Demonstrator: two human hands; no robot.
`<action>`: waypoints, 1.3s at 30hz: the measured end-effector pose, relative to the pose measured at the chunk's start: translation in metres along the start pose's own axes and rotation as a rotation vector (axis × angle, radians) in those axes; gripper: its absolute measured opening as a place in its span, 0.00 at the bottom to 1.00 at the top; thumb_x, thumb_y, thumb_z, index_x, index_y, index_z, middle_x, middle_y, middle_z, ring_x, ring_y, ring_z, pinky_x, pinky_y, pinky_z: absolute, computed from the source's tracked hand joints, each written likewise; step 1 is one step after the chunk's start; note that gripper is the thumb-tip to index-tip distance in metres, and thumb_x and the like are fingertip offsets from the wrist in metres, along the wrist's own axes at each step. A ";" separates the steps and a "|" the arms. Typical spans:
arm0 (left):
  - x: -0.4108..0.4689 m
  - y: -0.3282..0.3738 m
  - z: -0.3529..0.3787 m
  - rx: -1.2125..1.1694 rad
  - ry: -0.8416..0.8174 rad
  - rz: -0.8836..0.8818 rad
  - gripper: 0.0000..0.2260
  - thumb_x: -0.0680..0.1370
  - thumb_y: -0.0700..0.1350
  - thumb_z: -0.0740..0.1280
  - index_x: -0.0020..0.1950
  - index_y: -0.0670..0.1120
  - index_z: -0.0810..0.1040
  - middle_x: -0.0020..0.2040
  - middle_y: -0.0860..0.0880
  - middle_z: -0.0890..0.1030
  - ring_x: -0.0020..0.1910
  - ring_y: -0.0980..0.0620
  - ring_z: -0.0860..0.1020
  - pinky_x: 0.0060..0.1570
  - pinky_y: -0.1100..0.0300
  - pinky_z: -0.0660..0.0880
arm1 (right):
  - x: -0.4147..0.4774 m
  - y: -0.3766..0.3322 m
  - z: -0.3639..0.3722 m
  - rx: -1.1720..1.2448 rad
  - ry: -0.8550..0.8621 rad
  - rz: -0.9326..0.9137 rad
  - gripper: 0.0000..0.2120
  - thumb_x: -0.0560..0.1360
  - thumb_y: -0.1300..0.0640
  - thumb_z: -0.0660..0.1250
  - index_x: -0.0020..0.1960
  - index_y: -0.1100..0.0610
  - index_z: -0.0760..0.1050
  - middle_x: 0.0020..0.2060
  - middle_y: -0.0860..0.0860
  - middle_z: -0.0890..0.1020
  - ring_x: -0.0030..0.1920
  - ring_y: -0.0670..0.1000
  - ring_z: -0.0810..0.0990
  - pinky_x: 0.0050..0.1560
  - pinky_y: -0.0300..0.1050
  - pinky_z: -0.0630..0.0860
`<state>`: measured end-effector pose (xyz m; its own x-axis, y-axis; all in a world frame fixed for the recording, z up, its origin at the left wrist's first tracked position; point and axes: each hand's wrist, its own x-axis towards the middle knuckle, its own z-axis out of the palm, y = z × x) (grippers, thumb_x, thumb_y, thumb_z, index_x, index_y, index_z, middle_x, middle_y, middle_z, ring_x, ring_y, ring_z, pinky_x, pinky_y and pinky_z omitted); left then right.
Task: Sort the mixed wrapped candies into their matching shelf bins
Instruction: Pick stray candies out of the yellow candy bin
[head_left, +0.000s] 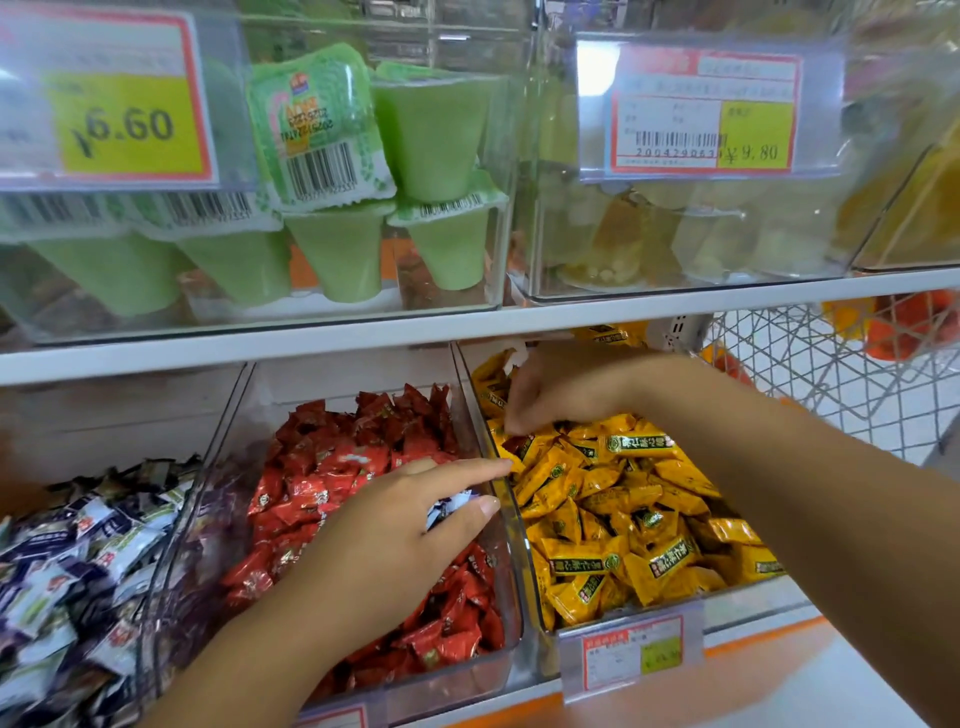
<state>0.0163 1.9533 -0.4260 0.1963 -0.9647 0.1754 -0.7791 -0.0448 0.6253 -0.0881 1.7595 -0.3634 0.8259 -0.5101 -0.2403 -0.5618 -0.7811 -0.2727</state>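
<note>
Three clear bins stand on the lower shelf. The left bin (171, 525) holds blue-and-white wrapped candies (78, 561), the middle bin (488, 670) red ones (358, 457), and the right bin (535, 587) yellow ones (623, 509). My left hand (415, 530) hovers over the red bin and holds a blue-and-white candy (449, 506) between thumb and fingers, index finger stretched toward the divider. My right hand (561, 387) reaches deep into the yellow bin, fingertips pinching a red candy (517, 444) lying among the yellow ones.
The upper shelf carries clear bins of green jelly cups (332, 140) and pale yellow cups (623, 244), with price tags (124, 109) in front. A wire basket (831, 374) stands to the right. The shelf board (467, 322) hangs low over the bins.
</note>
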 end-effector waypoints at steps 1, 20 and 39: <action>0.000 0.000 -0.001 -0.004 -0.002 0.001 0.15 0.77 0.61 0.58 0.60 0.80 0.65 0.56 0.67 0.74 0.58 0.69 0.70 0.57 0.70 0.67 | 0.000 0.000 0.004 -0.071 -0.057 0.009 0.10 0.77 0.49 0.66 0.56 0.49 0.81 0.50 0.44 0.82 0.52 0.45 0.78 0.44 0.36 0.71; 0.002 -0.001 -0.004 0.000 -0.027 -0.003 0.15 0.78 0.60 0.59 0.59 0.82 0.64 0.59 0.70 0.73 0.60 0.71 0.68 0.52 0.76 0.62 | 0.012 0.010 0.025 0.053 0.013 0.033 0.08 0.79 0.55 0.64 0.56 0.52 0.80 0.50 0.45 0.80 0.54 0.47 0.77 0.47 0.37 0.70; 0.003 -0.001 -0.003 -0.048 -0.052 0.025 0.15 0.78 0.59 0.59 0.59 0.80 0.67 0.53 0.82 0.67 0.57 0.83 0.61 0.51 0.80 0.61 | 0.011 0.008 0.021 -0.262 -0.062 0.009 0.20 0.76 0.43 0.64 0.68 0.36 0.68 0.72 0.47 0.61 0.73 0.54 0.57 0.72 0.54 0.58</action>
<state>0.0193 1.9516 -0.4234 0.1450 -0.9775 0.1530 -0.7540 -0.0091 0.6568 -0.0842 1.7553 -0.3880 0.8117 -0.5008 -0.3007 -0.5307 -0.8473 -0.0216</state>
